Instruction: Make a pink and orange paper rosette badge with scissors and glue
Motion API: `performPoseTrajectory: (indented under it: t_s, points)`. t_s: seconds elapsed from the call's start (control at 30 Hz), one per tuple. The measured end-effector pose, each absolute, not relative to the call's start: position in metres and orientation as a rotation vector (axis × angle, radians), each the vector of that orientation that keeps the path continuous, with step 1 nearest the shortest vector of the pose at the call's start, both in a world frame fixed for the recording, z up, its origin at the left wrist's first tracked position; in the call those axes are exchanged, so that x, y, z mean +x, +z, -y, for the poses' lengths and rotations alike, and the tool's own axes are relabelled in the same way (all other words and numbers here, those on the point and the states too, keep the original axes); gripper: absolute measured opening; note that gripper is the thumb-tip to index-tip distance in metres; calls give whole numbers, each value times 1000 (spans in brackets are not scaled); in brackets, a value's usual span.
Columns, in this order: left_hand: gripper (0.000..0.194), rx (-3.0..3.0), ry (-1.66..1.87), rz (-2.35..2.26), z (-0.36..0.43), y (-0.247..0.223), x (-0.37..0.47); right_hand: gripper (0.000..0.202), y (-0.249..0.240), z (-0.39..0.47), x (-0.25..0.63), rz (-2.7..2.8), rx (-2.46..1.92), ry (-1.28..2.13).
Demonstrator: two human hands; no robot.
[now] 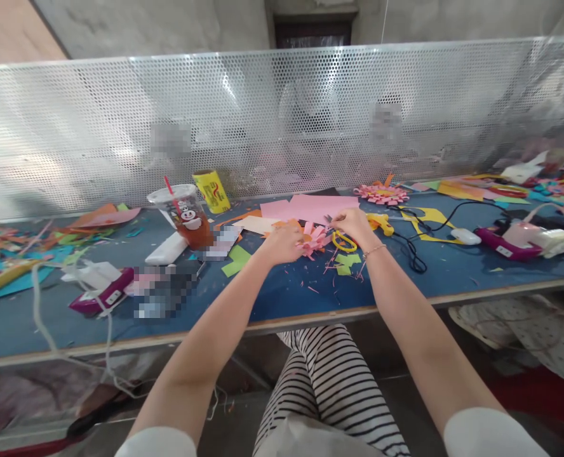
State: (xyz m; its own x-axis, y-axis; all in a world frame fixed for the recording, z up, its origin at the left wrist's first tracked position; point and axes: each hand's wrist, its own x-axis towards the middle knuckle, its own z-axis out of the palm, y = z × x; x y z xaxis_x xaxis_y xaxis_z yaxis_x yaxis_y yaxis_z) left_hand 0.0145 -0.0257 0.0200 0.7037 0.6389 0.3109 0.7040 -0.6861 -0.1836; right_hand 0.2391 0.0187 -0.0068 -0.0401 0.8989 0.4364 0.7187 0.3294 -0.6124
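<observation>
My left hand [284, 244] is closed on the left side of a pink fringed paper flower [314, 240], just above the blue table. Its fingertips are partly hidden from me. To the right of the flower, my right hand [352, 223] has its fingers pinched together; a small greyish bit shows at their tips, too small to name. Below that hand lies a yellow loop [343, 242] that looks like a scissors handle. Thin pink paper trimmings and a green paper scrap [347, 263] lie in front of the flower. Pink paper sheets [310, 207] lie behind both hands.
A plastic cup of brown drink [191, 222] with a red straw and a yellow can [213, 192] stand at left. A yellow glue gun [380, 223] and another pink paper flower [382, 193] lie at right. Purple power strips [508, 244] trail cables. A perforated metal screen [244, 127] bounds the back.
</observation>
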Motion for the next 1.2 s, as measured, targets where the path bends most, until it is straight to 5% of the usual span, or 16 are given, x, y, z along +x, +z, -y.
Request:
performPoseTrajectory:
  t_s: [1.2]
  points:
    - [32,-2686,-145,927,18,-8,12,10,-16,-27,235,1749,-1370,290]
